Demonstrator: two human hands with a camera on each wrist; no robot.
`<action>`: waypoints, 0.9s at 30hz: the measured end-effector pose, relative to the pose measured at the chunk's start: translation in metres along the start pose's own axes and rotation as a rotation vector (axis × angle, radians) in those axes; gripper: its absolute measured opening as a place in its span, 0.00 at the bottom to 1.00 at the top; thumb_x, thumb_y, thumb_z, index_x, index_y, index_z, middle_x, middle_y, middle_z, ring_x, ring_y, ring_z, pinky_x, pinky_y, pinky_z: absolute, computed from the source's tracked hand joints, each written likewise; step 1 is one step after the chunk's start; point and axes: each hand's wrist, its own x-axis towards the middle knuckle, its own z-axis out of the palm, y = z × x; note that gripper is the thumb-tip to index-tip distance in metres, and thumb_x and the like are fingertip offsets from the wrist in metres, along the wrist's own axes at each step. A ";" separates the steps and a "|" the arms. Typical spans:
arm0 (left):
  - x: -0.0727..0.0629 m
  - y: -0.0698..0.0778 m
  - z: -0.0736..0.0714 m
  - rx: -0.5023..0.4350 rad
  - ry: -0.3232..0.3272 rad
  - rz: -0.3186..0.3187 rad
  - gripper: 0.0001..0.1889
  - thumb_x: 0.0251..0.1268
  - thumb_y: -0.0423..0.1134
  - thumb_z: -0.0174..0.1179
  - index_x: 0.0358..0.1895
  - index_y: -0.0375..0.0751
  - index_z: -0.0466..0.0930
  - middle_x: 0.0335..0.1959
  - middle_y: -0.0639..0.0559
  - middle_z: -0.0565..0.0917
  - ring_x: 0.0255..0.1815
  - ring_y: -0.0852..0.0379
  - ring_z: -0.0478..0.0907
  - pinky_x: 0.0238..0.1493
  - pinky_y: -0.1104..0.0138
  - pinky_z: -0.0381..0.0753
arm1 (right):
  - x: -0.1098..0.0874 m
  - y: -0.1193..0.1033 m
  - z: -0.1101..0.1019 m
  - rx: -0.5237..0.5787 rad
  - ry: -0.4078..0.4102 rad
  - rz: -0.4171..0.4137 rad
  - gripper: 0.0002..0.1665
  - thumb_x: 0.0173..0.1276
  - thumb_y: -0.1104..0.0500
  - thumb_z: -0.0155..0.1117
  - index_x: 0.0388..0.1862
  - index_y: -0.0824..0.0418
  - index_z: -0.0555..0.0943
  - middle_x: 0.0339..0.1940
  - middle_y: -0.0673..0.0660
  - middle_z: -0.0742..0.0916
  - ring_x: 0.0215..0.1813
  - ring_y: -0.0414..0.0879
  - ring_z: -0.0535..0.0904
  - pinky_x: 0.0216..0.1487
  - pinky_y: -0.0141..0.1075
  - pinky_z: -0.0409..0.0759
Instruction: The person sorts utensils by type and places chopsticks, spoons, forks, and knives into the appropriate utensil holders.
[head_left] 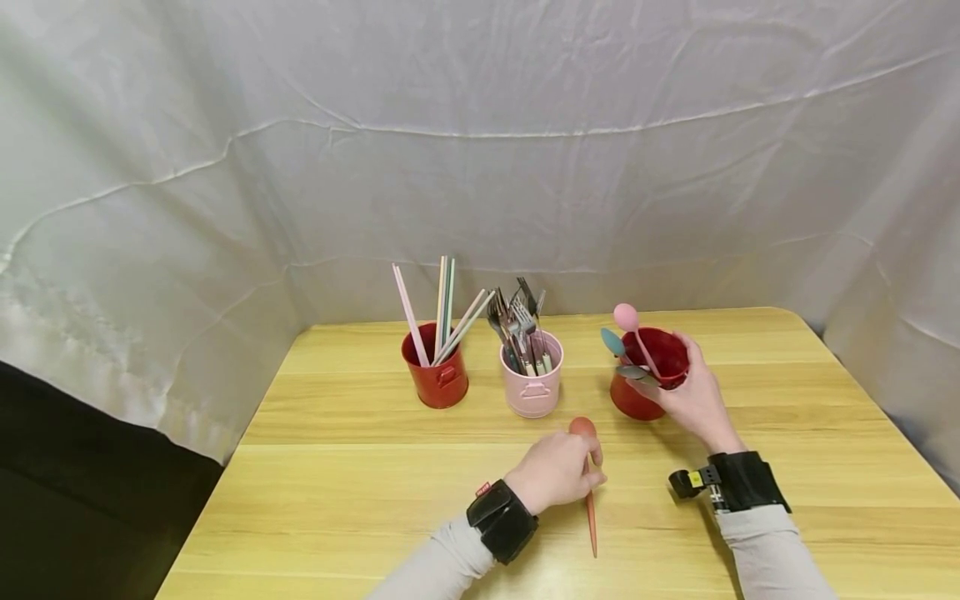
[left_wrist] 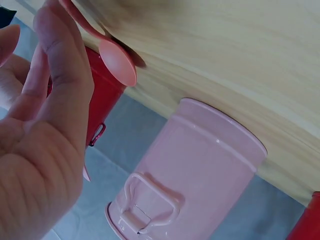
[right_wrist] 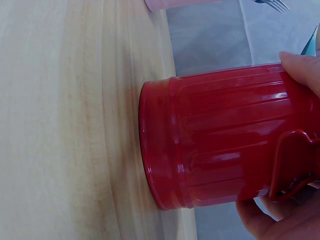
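Observation:
A coral-red spoon (head_left: 591,525) lies on the table, its bowl towards the cups; its bowl (left_wrist: 118,62) casts a close shadow in the left wrist view. My left hand (head_left: 553,472) is over its handle, with thumb and fingers apart; the hand hides part of the handle. On the right, my right hand (head_left: 696,400) grips a red metal bucket (head_left: 633,402) near its rim, thumb on one side and fingers on the other. That bucket (right_wrist: 220,140) stands upright on the table. A pink spoon (head_left: 627,317), a blue spoon (head_left: 612,342) and a grey spoon (head_left: 632,372) lean out of it.
A pink bucket (head_left: 532,396) with several forks and other cutlery stands at the middle back. Left of it, another red bucket (head_left: 441,387) holds several pastel chopsticks or straws. A pale curtain (head_left: 480,192) hangs behind the wooden table (head_left: 337,500).

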 end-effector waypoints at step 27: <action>0.002 0.003 0.008 0.000 -0.139 -0.068 0.14 0.62 0.49 0.70 0.23 0.54 0.77 0.21 0.64 0.73 0.25 0.66 0.69 0.26 0.74 0.66 | 0.000 0.001 0.001 -0.015 0.014 -0.004 0.59 0.59 0.52 0.77 0.79 0.64 0.52 0.72 0.72 0.71 0.71 0.69 0.66 0.66 0.70 0.69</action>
